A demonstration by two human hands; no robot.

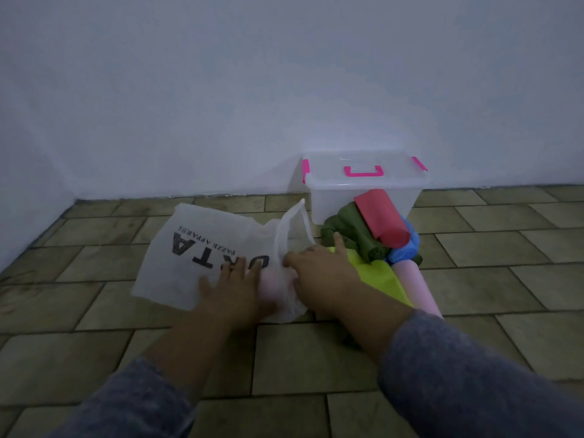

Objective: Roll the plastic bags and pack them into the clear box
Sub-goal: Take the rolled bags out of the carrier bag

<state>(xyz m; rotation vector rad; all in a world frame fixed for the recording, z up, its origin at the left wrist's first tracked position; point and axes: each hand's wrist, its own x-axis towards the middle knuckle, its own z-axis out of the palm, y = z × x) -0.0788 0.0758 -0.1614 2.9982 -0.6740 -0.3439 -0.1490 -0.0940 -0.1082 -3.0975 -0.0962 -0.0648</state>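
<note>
While left hand (234, 289) and right hand (319, 273) press it open-palmed, gripping nothing, the white printed bag (177, 248) lies left of the clear box (363, 197); likely limp, slippery: take its near edge.

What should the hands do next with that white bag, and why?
Probably begin rolling the white bag from one end: it lies flat on the floor, with the left hand and right hand resting on it, while the red roll and green roll beside it are done. The clear box is lidded, so packing can wait.
</note>
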